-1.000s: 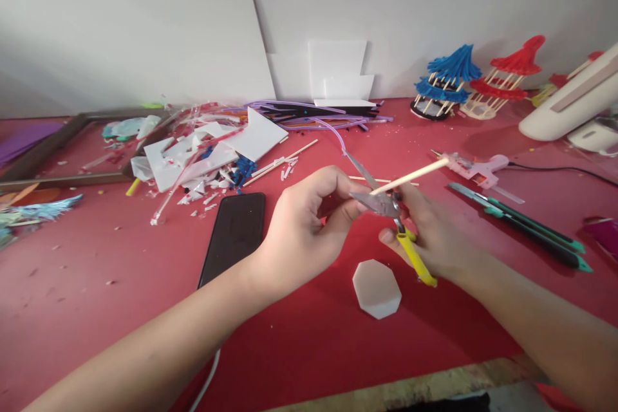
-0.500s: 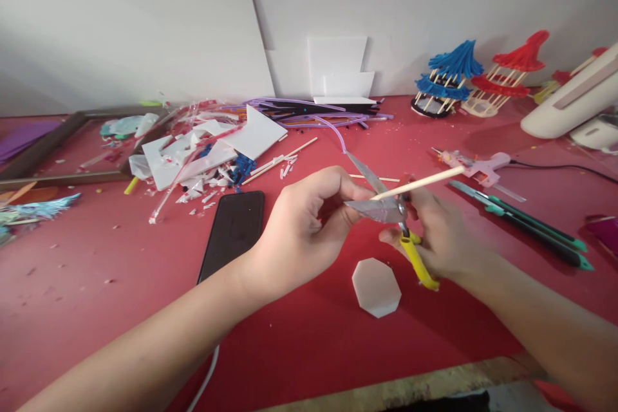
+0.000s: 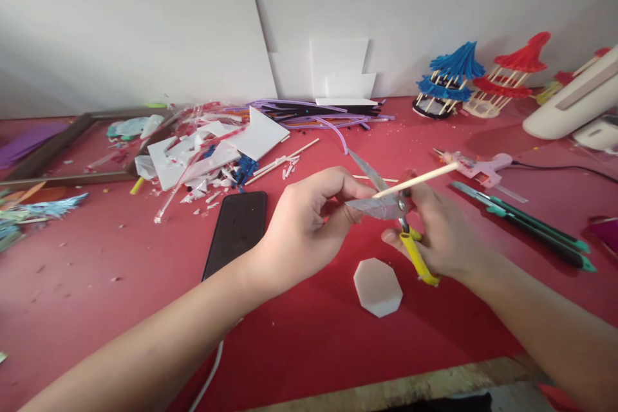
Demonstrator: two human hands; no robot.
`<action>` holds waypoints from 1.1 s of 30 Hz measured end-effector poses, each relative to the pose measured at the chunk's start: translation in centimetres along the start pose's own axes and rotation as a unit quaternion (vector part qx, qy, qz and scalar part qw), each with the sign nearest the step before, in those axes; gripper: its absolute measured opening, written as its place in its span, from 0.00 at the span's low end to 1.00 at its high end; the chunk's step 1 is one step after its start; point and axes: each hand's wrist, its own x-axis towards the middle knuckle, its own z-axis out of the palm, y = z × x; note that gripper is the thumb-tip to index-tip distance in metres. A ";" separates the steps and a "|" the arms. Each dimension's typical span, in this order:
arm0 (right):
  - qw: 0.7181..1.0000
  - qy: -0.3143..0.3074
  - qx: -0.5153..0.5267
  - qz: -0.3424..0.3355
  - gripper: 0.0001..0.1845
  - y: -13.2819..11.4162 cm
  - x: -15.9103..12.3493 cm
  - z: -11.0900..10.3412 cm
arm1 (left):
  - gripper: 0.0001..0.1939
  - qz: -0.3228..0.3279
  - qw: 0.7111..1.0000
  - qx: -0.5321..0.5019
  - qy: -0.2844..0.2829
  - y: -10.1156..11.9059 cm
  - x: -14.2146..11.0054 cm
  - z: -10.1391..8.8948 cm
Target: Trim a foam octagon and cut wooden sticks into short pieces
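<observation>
Shifted slightly to the right since a second ago: wooden stick (image 3: 425, 177), with blades of the yellow-handled scissors (image 3: 418, 259) spread a little wider. Pinched at its left end by the left hand (image 3: 309, 232), with fingertips partly hidden behind the lower blade. Held above the worktop (image 3: 309, 360), tilted up toward the right, and crossing between the parted blades. Clamped in the right hand (image 3: 439, 232): scissors. Below, on the worktop: pale octagonal piece (image 3: 378, 288). Near the left wrist: black phone (image 3: 236, 228). Beyond the right hand: pink glue gun (image 3: 483, 167).
</observation>
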 end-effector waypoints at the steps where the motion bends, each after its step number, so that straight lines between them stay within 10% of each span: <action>1: 1.000 0.001 0.001 -0.005 0.22 0.1 0.0 0.0 | 0.08 0.004 1.000 -0.002 -0.004 0.1 0.0 0.0; 26: 0.998 -0.030 0.035 0.052 0.20 -0.2 -0.3 -0.1 | 0.05 -0.071 0.996 -0.034 -0.049 0.0 0.0 -0.4; 33: 0.993 -0.049 0.072 0.082 0.20 -0.9 -0.2 0.0 | 0.02 0.013 0.997 0.078 0.012 -0.3 0.0 0.1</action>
